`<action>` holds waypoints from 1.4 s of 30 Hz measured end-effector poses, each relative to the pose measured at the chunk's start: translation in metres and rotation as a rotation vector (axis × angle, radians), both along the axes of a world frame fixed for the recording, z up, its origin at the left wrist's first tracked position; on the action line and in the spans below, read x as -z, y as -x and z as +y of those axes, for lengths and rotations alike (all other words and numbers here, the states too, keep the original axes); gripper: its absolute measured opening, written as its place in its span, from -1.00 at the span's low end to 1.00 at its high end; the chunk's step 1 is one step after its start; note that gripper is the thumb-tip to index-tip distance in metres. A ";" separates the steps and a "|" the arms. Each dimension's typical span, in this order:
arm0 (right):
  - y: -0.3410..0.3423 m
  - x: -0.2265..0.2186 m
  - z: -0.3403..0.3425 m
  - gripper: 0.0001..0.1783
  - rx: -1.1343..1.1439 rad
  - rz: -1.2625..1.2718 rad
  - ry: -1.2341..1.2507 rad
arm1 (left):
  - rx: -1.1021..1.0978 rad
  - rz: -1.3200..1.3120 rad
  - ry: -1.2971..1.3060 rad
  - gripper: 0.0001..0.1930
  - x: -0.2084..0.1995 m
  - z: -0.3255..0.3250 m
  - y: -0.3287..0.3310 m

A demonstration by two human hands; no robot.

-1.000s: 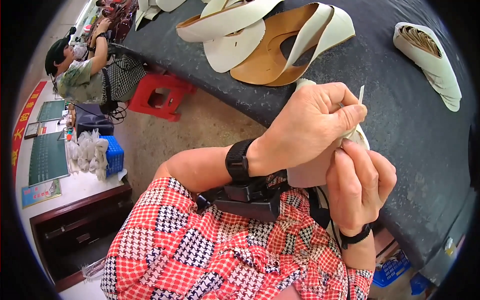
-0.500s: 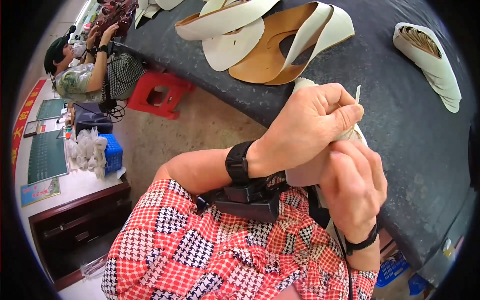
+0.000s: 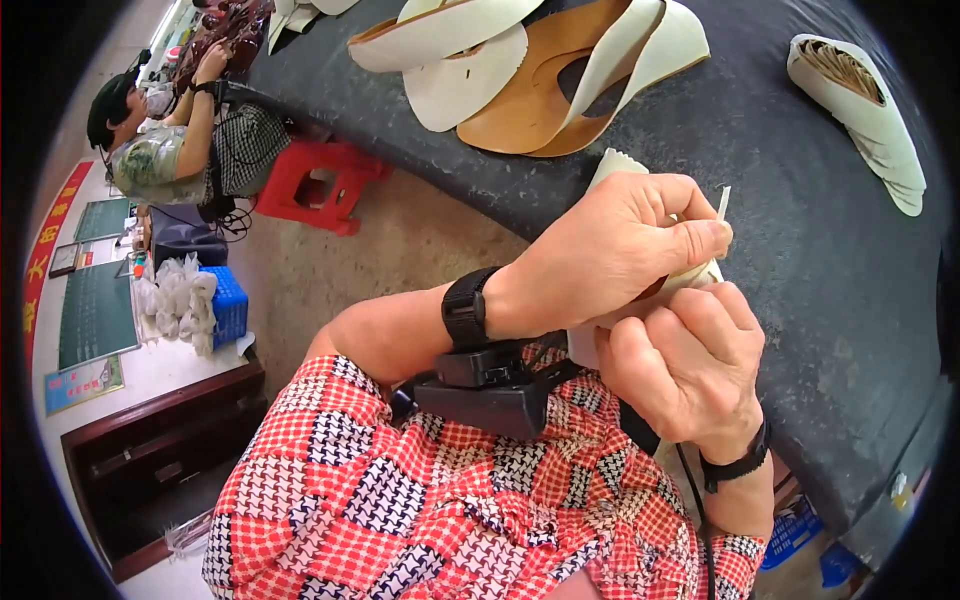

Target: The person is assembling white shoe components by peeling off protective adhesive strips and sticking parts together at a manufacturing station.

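Observation:
My left hand (image 3: 615, 250) is closed, with a thin pale strip (image 3: 724, 201) pinched between thumb and fingers, its end sticking up past the thumb. Just below it, my right hand (image 3: 692, 368) is curled shut against a white leather shoe-upper piece (image 3: 617, 163). That piece lies mostly under both hands at the table's near edge; its far end shows beyond the left hand. Farther up the table rests a larger shoe upper (image 3: 500, 122), white outside and tan inside, beside another white upper (image 3: 430, 42).
A stack of nested white pieces (image 3: 865, 115) lies at the right of the dark-covered table (image 3: 790, 200). At left are a red stool (image 3: 318, 185), a blue basket (image 3: 229, 300) and a dark drawer cabinet (image 3: 160, 465). Another person (image 3: 160, 150) works at the table's far left.
My right hand has shifted slightly left and turned, its fingers curling more. My left hand has stayed nearly in place, still pinching the strip. More of the white piece's far end shows.

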State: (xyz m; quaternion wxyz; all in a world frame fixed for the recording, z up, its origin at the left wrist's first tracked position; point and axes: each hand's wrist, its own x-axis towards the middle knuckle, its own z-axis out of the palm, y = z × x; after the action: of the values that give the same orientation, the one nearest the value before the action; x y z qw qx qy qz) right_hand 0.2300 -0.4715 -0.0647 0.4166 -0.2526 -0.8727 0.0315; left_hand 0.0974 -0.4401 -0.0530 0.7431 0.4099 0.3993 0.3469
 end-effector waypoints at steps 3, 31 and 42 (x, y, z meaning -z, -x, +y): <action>0.005 0.003 0.003 -0.77 -0.063 -0.039 0.053 | 0.008 0.042 -0.094 -0.84 0.004 0.000 0.000; -0.034 -0.020 0.018 -0.91 -0.161 0.533 1.408 | 0.106 0.286 -0.243 -0.73 -0.011 -0.048 0.003; -0.034 -0.014 -0.005 -0.94 -0.094 0.570 1.549 | -0.087 0.548 -0.540 -0.40 -0.014 -0.079 0.022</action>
State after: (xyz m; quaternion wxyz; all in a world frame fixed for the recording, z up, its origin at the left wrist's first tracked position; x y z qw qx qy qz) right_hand 0.2642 -0.4763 -0.0510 0.3280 -0.4139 -0.4742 0.7045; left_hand 0.0759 -0.5194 -0.0389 0.4585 0.6511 0.4944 0.3484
